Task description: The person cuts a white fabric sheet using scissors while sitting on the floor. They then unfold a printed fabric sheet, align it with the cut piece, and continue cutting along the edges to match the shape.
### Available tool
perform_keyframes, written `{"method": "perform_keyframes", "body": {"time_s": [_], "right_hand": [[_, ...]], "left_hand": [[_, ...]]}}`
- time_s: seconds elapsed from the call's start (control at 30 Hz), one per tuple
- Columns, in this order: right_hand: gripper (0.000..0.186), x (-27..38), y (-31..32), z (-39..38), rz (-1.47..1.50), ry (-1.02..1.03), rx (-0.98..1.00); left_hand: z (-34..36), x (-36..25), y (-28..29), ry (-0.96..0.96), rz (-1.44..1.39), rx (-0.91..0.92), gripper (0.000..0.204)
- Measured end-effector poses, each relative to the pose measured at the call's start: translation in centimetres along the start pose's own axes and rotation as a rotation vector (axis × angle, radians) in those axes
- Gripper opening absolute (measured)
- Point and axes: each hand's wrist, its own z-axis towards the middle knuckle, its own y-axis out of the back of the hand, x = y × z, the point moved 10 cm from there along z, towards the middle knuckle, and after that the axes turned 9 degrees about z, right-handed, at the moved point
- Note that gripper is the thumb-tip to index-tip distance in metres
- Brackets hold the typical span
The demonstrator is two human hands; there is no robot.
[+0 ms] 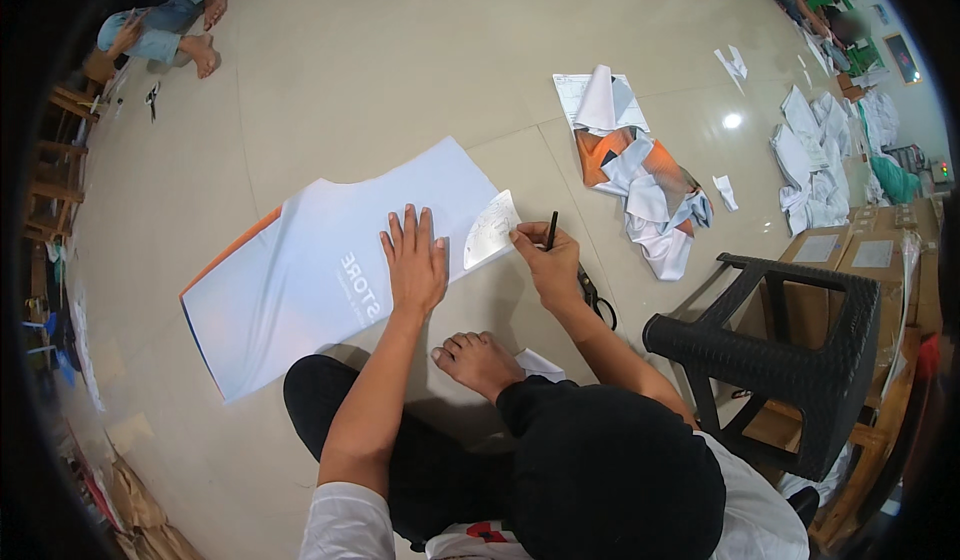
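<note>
A pale blue fabric piece (pixel 260 310), edged in orange, lies on the tiled floor, with reversed lettering visible. My left hand (pixel 410 265) rests open on it, fingers spread flat. At the piece's right end my right hand (pixel 548 265) has a black pen (pixel 552 226) in its grip, while thumb and forefinger touch the corner of a small white paper shape (pixel 487 230) with markings. Just beside this hand lie black-handled scissors (pixel 600 308), partly hidden. My bare foot (pixel 465 365) is below the fabric.
Crumpled printed fabric (pixel 655 200) lies ahead right. A black plastic stool (pixel 820 360) stands at my right beside cardboard boxes (pixel 865 270) and white fabric heaps (pixel 815 160). Another person's feet (pixel 200 55) are at upper left, near scissors (pixel 153 102); more people (pixel 800 5) are upper right.
</note>
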Motion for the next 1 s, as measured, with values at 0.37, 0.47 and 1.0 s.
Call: {"method": "perform_keyframes", "body": {"time_s": [0.37,0.47,1.0], "right_hand": [[0.031,-4.6,0.6,-0.3,-0.302,0.062,-0.085],[0.032,-4.5,0.7,-0.5,-0.364,0.028,-0.093],[0.027,-3.3,1.7,-0.1,-0.487,0.126,-0.084]], "left_hand": [[-2.4,-5.7,1.2,-0.219,-0.158,-0.099,0.058],[-2.4,-5.9,0.7,-0.221,-0.191,-0.080,0.054],[-2.5,-7.2,0.1,-0.178,-0.201,-0.090,0.050]]}}
